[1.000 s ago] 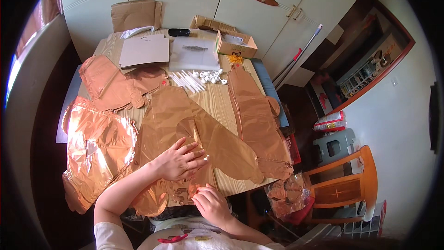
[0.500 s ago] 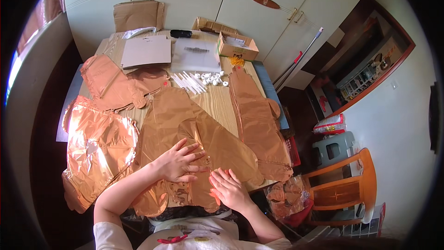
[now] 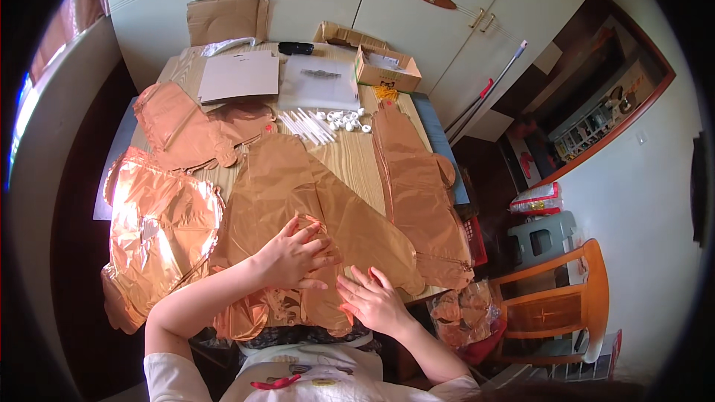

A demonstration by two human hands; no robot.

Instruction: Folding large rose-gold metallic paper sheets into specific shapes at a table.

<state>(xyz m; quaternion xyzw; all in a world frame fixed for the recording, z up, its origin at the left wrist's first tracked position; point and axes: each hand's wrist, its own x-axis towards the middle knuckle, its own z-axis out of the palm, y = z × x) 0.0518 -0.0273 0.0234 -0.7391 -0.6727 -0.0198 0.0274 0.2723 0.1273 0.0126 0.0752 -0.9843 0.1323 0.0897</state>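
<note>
A flat, uninflated copper-coloured foil balloon (image 3: 272, 179) is spread over the near middle of the table, its lower part reaching the front edge. Fingers apart, my left hand (image 3: 296, 254) rests over its middle, palm down. Just to the right and nearer to me, my right hand (image 3: 372, 299) lies on the same foil with its fingers stretched out. Neither hand grips anything. A shiny crumpled foil balloon (image 3: 160, 227) lies beside my left forearm, and another flat one (image 3: 179, 125) is beyond it. To the right lies a folded foil balloon (image 3: 413, 186).
Beyond the foil are white sticks (image 3: 308, 126) and small white cups (image 3: 346, 120). Farther back lie white card sheets (image 3: 240, 77), a clear plastic bag (image 3: 320, 89), a black object (image 3: 295, 48) and an open cardboard box (image 3: 402, 79). A wooden chair (image 3: 547, 313) stands at the right.
My left hand has shifted slightly up and its fingers have lifted and bent more. The fingers of my right hand have spread. The view has tilted a little.
</note>
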